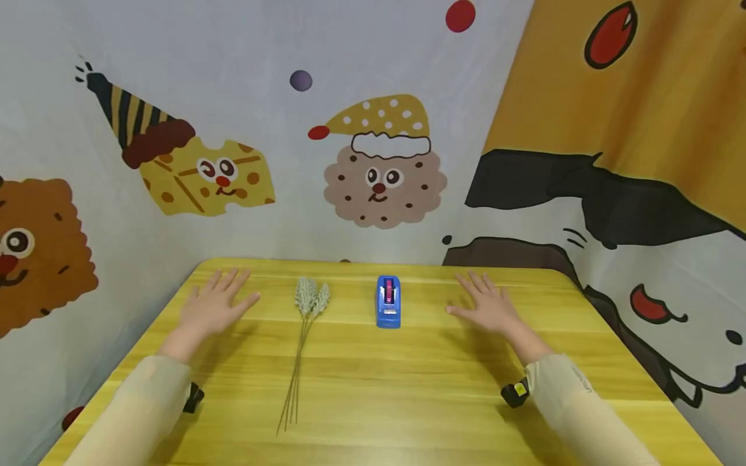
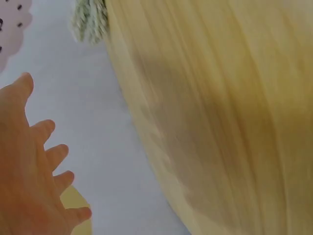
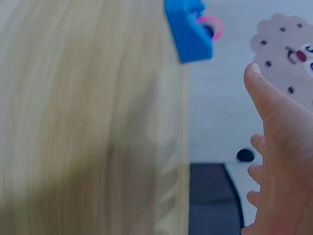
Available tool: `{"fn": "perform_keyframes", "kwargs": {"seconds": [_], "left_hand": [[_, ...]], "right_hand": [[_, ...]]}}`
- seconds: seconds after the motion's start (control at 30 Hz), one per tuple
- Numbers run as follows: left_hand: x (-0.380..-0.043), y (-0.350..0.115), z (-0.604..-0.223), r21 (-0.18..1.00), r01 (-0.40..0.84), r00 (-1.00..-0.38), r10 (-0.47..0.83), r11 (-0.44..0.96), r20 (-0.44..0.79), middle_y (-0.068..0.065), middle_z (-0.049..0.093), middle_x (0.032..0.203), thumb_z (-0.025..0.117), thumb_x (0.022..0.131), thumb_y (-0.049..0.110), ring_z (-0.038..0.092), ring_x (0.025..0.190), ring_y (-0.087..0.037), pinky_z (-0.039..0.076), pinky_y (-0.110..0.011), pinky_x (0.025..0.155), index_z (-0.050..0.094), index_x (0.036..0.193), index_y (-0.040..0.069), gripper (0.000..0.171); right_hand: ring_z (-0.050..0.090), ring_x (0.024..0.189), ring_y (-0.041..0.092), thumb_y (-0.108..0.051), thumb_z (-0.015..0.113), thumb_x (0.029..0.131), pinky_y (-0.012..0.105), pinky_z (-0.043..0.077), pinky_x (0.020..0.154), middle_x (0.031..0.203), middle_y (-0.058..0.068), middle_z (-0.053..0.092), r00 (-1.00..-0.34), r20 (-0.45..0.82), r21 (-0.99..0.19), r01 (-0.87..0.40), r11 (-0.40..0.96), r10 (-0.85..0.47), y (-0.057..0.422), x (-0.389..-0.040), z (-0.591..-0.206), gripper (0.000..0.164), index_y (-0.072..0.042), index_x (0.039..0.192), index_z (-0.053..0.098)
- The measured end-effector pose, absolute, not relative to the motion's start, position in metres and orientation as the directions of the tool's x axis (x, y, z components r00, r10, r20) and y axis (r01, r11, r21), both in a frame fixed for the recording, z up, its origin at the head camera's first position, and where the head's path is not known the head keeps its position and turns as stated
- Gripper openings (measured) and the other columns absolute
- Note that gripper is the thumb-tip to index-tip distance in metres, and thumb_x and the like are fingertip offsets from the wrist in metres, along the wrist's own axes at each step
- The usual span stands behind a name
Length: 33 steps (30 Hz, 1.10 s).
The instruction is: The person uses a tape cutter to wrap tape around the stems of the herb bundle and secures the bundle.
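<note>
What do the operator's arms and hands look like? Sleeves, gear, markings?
Left hand and right hand are bare, no gloves. Left sleeve and right sleeve are long, pale beige; small lettering near the right cuff, unreadable. Small black device at each wrist, the right one with a yellow patch. No cables visible.

Cartoon-print backdrop [image 1: 233, 52] behind yellow table [image 1: 373, 388]

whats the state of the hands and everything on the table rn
Left-hand grip: fingers spread, holding nothing
Right-hand grip: fingers spread, holding nothing
Blue tape dispenser: upright, loaded
Pink tape roll: seated in the dispenser
Dried-looking flower sprigs: lying down, lower ends fanned out
</note>
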State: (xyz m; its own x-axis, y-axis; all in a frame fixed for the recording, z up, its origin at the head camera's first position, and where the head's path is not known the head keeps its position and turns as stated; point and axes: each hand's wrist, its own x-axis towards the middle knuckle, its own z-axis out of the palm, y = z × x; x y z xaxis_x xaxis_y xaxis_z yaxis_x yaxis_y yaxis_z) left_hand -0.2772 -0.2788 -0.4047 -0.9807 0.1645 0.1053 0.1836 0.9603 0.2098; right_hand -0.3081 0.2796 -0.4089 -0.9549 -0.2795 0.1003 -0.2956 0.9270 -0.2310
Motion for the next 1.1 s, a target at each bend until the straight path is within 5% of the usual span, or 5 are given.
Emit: {"fn": "perform_keyframes", "kwargs": {"seconds": [0.57,0.8,1.1], "left_hand": [[-0.264,-0.189,-0.395,0.366,0.444,-0.891,0.361,0.818,0.274,-0.016,0.026,0.156,0.039,0.102,0.046,0.017,0.143,-0.041,0.014,-0.059,0.111,0.029,0.153,0.011,0.062],[-0.272,-0.138,-0.393,0.555,0.487,-0.873,0.4,0.674,0.28,-0.007,0.027,0.156,0.041,0.101,0.049,0.018,0.144,-0.032,0.014,-0.058,0.112,0.031,0.153,0.017,0.061],[-0.297,-0.08,-0.41,0.857,0.275,-0.935,0.327,0.435,0.134,-0.009,0.027,0.156,0.047,0.1,0.046,0.025,0.142,-0.034,0.021,-0.055,0.111,0.03,0.153,0.017,0.063]], "right_hand": [[0.037,0.133,0.041,-0.041,0.064,0.092,0.058,0.03,0.106,0.145,0.02,0.043,-0.902,0.235,-0.589,-0.428,0.686,-0.362,0.223,-0.288,-0.389,0.064,-0.004,0.142,0.047],[0.062,0.1,0.028,-0.036,0.059,0.096,0.046,0.05,0.083,0.121,0.016,0.063,-0.96,0.111,-0.813,-0.235,0.532,-0.255,0.202,-0.304,-0.399,0.045,-0.003,0.127,0.062],[0.056,0.067,0.014,-0.026,0.061,0.095,0.029,0.049,0.064,0.103,0.023,0.064,-0.996,-0.042,-0.972,0.022,0.233,-0.082,0.176,-0.323,-0.435,0.043,0.011,0.118,0.062]]}}
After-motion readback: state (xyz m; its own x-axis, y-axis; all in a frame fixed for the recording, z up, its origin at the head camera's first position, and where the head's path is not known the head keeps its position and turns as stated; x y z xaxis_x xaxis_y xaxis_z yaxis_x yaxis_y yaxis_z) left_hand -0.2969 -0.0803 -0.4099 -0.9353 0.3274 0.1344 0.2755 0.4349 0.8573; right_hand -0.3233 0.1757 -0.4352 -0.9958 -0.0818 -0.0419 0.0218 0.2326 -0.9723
